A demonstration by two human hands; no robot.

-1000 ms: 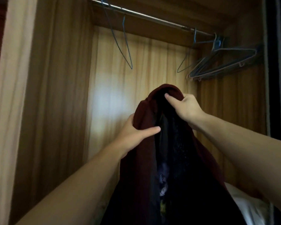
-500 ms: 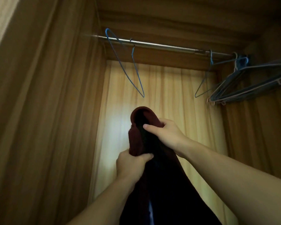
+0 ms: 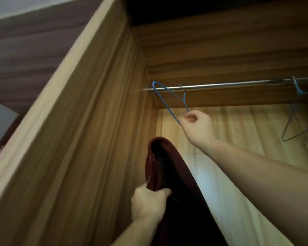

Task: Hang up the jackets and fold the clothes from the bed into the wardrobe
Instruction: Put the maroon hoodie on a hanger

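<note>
**Reaching up for the hanger, jacket in the other hand**

Your right hand [image 3: 196,127] is stretched up, grip pinching the blue hanger [image 3: 167,105] on the rail [image 3: 220,84]. Your left hand [image 3: 148,204] sits lower, fist curled tight round the maroon jacket [image 3: 167,167] inside the wardrobe [image 3: 96,121].

Wall panelling [image 3: 34,50]: dark brown, with horizontal wood grain; seen far to the left of the right fingers [image 3: 189,115] and above them.
Ceiling strip [image 3: 16,6]: pale grey; seen in the top left corner, well above and left of the fingers.
Grey panel [image 3: 0,121]: flat and plain; cut off by the left edge, level with the fingers and well apart from them.
Reddish-brown frame [image 3: 5,141]: set just below the grey panel, slanted; blurred.
Spare hangers [image 3: 285,130]: thin wire, bunched together; hung far to the right of the fingers, partly cut off by the edge.
</note>
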